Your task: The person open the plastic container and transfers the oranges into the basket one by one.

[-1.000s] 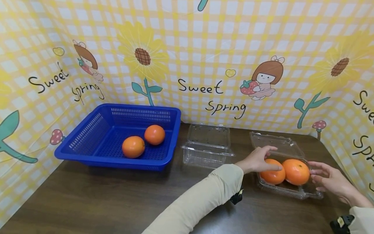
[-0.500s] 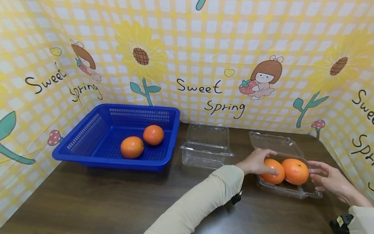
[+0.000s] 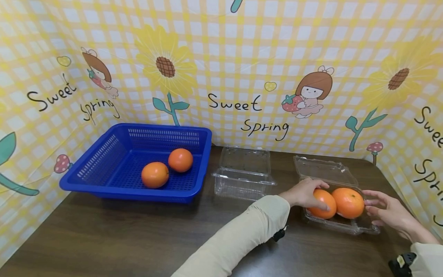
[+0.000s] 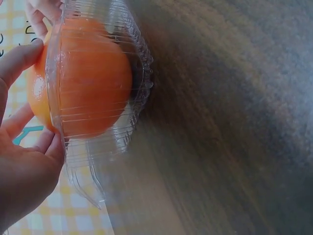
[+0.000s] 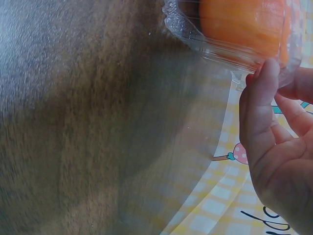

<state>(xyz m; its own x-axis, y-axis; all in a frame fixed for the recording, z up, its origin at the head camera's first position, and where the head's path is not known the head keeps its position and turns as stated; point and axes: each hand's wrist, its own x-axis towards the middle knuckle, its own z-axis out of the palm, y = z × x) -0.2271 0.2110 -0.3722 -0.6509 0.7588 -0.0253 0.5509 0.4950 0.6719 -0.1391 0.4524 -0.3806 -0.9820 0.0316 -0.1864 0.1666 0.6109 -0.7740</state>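
In the head view, a hinged clear plastic clamshell box (image 3: 346, 227) stands at the right with its lid (image 3: 327, 169) folded back. Two oranges sit in it, a left orange (image 3: 323, 206) and a right orange (image 3: 348, 203). My left hand (image 3: 306, 192) holds the left orange, thumb on the near side and fingers beyond. The left wrist view shows that orange (image 4: 93, 78) through the box's ribbed wall, thumb and fingers at the rim. My right hand (image 3: 394, 215) rests loosely extended fingers at the box's right end, beside the right orange. In the right wrist view, a fingertip (image 5: 268, 71) touches the clear wall.
A second open clamshell (image 3: 243, 184) stands left of my left forearm. Further left is a blue plastic basket (image 3: 114, 188) holding two more oranges, one nearer (image 3: 154, 175) and one behind (image 3: 180, 160). Checked cloth (image 3: 256, 54) walls the back and sides of the brown table (image 3: 138, 234).
My left hand has shifted slightly, its thumb lower on the left orange. The whole head view has drifted a little; the right hand and the basket stay much the same.
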